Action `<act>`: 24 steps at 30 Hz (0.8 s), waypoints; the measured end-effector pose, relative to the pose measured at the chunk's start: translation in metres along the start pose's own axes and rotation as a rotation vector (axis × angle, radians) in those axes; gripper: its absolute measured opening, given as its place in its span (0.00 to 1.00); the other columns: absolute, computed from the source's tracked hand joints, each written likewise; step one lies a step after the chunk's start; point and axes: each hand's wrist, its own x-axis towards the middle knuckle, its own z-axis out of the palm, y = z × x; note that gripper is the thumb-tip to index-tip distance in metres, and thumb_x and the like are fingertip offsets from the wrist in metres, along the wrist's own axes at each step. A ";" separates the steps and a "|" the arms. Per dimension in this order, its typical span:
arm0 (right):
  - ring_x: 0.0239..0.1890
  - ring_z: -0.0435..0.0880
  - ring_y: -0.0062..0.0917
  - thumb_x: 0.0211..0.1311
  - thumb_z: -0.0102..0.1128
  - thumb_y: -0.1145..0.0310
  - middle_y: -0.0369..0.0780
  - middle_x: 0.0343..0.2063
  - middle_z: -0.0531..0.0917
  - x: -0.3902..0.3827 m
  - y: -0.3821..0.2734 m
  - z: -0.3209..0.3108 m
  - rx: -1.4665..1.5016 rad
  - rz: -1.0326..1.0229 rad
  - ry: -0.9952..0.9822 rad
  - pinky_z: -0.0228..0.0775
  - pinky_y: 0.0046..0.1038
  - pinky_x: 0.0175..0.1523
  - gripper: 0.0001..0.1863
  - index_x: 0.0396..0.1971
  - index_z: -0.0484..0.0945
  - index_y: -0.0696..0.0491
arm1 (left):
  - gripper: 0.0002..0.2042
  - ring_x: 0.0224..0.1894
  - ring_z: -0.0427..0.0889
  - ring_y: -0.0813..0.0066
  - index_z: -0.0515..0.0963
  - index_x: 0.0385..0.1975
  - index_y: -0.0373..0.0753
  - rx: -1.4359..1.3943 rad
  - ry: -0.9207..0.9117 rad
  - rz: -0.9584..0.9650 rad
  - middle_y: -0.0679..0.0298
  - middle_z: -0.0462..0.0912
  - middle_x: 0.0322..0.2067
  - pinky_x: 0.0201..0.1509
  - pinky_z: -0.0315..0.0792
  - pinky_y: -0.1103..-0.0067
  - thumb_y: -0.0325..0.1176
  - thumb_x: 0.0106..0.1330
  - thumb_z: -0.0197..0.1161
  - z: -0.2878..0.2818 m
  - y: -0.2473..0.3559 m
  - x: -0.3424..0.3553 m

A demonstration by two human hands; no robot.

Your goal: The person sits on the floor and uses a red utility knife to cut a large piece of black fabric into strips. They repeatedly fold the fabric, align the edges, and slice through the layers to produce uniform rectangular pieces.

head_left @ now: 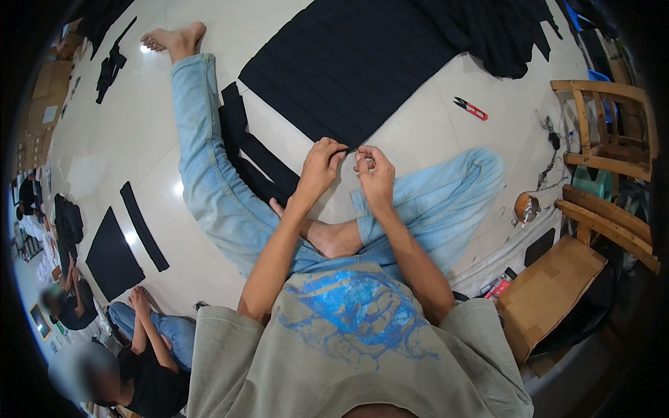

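A large dark cloth panel (348,66) lies flat on the floor in front of me, one corner pointing toward my lap. At that corner my left hand (322,167) is closed, thumb and fingertips pinching the cloth's tip. Close beside it, my right hand (375,174) has its fingertips pressed together just off the corner. Whatever is between those fingers is too small to make out. Dark cloth strips (268,161) lie left of my left hand, partly under my leg. A pair of red-handled thread snips (472,109) rests on the floor to the right of the panel.
More dark cloth pieces (115,256) lie on the tiles at the left. There, a seated person (150,362) has their hands together. At the right stand a wooden chair frame (606,125) and a cardboard box (550,292), with a tape roll (527,207) near them.
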 end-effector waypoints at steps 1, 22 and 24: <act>0.27 0.87 0.31 0.66 0.61 0.71 0.44 0.33 0.87 0.002 -0.001 0.000 -0.026 -0.018 0.002 0.77 0.33 0.37 0.08 0.42 0.82 0.57 | 0.09 0.42 0.80 0.53 0.83 0.42 0.29 -0.044 -0.008 -0.019 0.53 0.80 0.36 0.48 0.73 0.67 0.25 0.65 0.62 -0.002 -0.003 0.003; 0.39 0.85 0.39 0.63 0.63 0.73 0.42 0.38 0.85 0.012 -0.019 0.003 -0.301 -0.463 0.057 0.78 0.37 0.42 0.06 0.38 0.83 0.57 | 0.10 0.41 0.79 0.57 0.81 0.47 0.31 -0.192 -0.096 -0.174 0.53 0.78 0.35 0.48 0.72 0.68 0.26 0.73 0.54 -0.007 -0.003 0.012; 0.39 0.85 0.39 0.63 0.63 0.73 0.42 0.38 0.85 0.012 -0.022 0.001 -0.341 -0.486 0.056 0.78 0.37 0.42 0.07 0.38 0.84 0.58 | 0.10 0.42 0.78 0.56 0.81 0.47 0.32 -0.180 -0.107 -0.156 0.53 0.78 0.35 0.49 0.72 0.68 0.26 0.72 0.55 -0.009 -0.003 0.012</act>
